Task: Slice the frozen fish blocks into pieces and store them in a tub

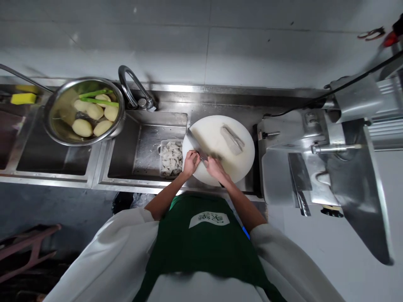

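Note:
My right hand [216, 168] is closed around the handle of a kitchen knife [194, 141] over the round white cutting board [220, 122]. The wide blade points away from me and to the left. Close beside the blade, my left hand [191, 162] is curled, fingers bent down at the board's left edge; whatever they press on is hidden. On the right half of the board lies a pale grey, fillet-like slab [232, 139]. Just left of the board, a clear plastic tub [161, 157] is full of pale cut pieces [172, 158].
A steel bowl [50, 131] with peeled potatoes [82, 127] and green stalks [99, 100] straddles the sinks at left, near a curved faucet [129, 84]. To the right stands a slicing machine [294, 130], with a cleaver [299, 176] on it. A yellow sponge [23, 98] sits far left.

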Action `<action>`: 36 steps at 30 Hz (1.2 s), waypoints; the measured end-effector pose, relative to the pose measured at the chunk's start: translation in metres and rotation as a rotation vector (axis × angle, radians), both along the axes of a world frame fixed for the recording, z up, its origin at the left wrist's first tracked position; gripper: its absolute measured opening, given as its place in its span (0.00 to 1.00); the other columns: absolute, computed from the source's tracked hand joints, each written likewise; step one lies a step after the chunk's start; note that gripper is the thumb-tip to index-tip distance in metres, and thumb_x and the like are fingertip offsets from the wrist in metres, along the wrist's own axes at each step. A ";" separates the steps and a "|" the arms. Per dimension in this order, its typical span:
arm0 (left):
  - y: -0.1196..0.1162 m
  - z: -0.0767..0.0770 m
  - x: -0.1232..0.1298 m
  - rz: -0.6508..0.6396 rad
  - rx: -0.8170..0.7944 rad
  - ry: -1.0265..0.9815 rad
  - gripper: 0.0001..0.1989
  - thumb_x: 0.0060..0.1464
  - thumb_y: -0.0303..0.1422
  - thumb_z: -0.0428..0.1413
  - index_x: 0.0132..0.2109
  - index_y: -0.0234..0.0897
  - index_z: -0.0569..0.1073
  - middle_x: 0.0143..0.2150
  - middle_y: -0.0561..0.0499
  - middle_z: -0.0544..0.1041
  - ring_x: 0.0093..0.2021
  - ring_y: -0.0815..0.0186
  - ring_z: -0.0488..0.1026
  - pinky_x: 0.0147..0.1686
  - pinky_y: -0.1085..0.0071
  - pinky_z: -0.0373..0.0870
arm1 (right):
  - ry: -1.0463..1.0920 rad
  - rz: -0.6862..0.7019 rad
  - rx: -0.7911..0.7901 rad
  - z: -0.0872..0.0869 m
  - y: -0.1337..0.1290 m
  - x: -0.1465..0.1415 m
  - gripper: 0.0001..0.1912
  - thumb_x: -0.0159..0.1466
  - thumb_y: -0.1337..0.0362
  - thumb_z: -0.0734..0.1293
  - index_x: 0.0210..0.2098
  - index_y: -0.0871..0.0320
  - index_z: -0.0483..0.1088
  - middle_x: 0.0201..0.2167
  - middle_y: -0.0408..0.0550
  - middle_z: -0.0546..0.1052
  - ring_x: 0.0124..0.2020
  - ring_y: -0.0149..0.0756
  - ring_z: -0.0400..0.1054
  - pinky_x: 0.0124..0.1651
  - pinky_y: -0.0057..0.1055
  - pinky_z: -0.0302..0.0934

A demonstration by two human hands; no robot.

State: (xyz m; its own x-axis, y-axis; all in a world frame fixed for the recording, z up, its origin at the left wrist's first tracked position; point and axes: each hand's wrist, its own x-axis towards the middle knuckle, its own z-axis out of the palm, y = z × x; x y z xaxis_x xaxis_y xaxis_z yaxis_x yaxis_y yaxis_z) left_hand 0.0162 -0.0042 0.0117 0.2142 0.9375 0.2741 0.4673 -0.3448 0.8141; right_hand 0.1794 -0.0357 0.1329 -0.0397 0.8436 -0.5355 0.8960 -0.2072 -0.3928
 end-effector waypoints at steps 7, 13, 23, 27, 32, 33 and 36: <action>-0.016 0.006 0.052 -0.056 -0.029 -0.073 0.08 0.68 0.39 0.56 0.42 0.40 0.74 0.43 0.45 0.74 0.47 0.60 0.75 0.50 0.60 0.75 | -0.014 -0.321 0.168 0.021 -0.038 0.089 0.20 0.76 0.56 0.56 0.52 0.63 0.73 0.45 0.63 0.82 0.48 0.50 0.77 0.46 0.33 0.64; 0.028 0.041 0.073 -0.076 0.038 0.235 0.10 0.68 0.34 0.52 0.44 0.37 0.78 0.48 0.40 0.76 0.53 0.52 0.70 0.56 0.52 0.69 | -0.056 -0.589 0.197 0.023 -0.112 0.144 0.22 0.74 0.54 0.57 0.53 0.63 0.72 0.44 0.64 0.81 0.46 0.51 0.76 0.46 0.35 0.63; 0.135 0.076 0.170 -0.710 -0.044 0.863 0.21 0.55 0.27 0.59 0.56 0.33 0.78 0.61 0.33 0.74 0.64 0.41 0.65 0.67 0.35 0.49 | -0.073 -0.687 0.054 0.024 -0.194 0.144 0.19 0.76 0.57 0.56 0.52 0.61 0.72 0.42 0.60 0.81 0.46 0.49 0.76 0.44 0.33 0.61; 0.140 0.091 0.137 -0.804 -0.083 0.811 0.15 0.57 0.31 0.57 0.49 0.35 0.82 0.59 0.37 0.76 0.58 0.49 0.73 0.62 0.53 0.65 | -0.088 -0.546 -0.035 0.033 -0.204 0.138 0.16 0.77 0.60 0.58 0.54 0.62 0.71 0.40 0.57 0.82 0.42 0.46 0.78 0.41 0.32 0.59; 0.154 0.136 0.061 -0.730 -0.255 0.676 0.15 0.60 0.41 0.56 0.45 0.36 0.81 0.41 0.44 0.82 0.42 0.56 0.77 0.44 0.67 0.72 | -0.046 -0.224 -0.124 0.039 -0.191 0.118 0.14 0.78 0.59 0.58 0.52 0.59 0.71 0.37 0.54 0.82 0.41 0.45 0.78 0.39 0.30 0.57; 0.156 0.148 0.044 -0.696 -0.299 0.674 0.16 0.60 0.42 0.56 0.45 0.36 0.81 0.38 0.46 0.81 0.39 0.57 0.77 0.41 0.69 0.71 | -0.027 -0.161 -0.134 0.038 -0.183 0.109 0.14 0.78 0.60 0.58 0.52 0.59 0.71 0.38 0.54 0.82 0.41 0.45 0.78 0.40 0.30 0.57; 0.154 0.180 -0.004 -0.564 -0.385 0.656 0.17 0.59 0.43 0.57 0.47 0.36 0.80 0.34 0.50 0.80 0.35 0.61 0.75 0.36 0.72 0.68 | 0.029 -0.017 -0.126 0.029 -0.151 0.077 0.14 0.78 0.60 0.57 0.52 0.58 0.71 0.43 0.56 0.82 0.44 0.45 0.78 0.42 0.31 0.59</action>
